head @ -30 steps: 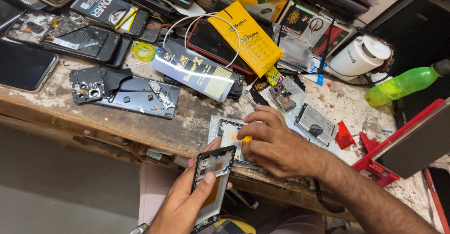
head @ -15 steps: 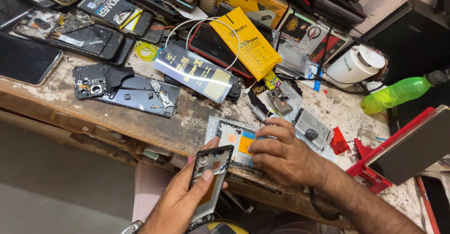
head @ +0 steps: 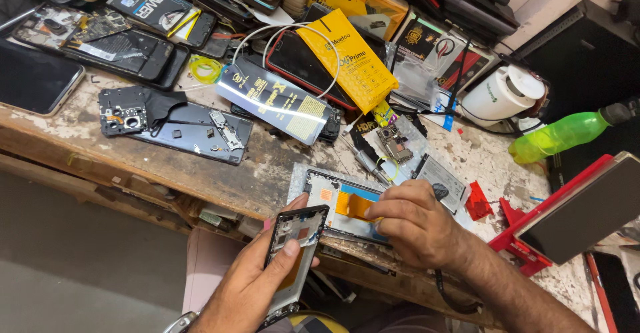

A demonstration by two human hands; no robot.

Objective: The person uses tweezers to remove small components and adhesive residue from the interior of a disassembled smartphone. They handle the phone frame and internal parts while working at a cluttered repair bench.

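While my left hand (head: 257,283) grasps a stripped phone frame (head: 293,256) out past the near edge of the workbench (head: 80,150), thumb pressed across its face, my right hand (head: 417,223) rests curled on the opened phone (head: 333,200) lying flat just beyond that frame. Whether those fingers pinch anything I cannot tell. An orange flex strip (head: 353,206) shows at my right fingertips. Beyond my right knuckles the bench is crowded: a small circuit board (head: 395,144), a yellow packet (head: 357,66), a white cable (head: 293,33). Bare wood lies to the left of my left grip, before the dark back cover (head: 193,130).
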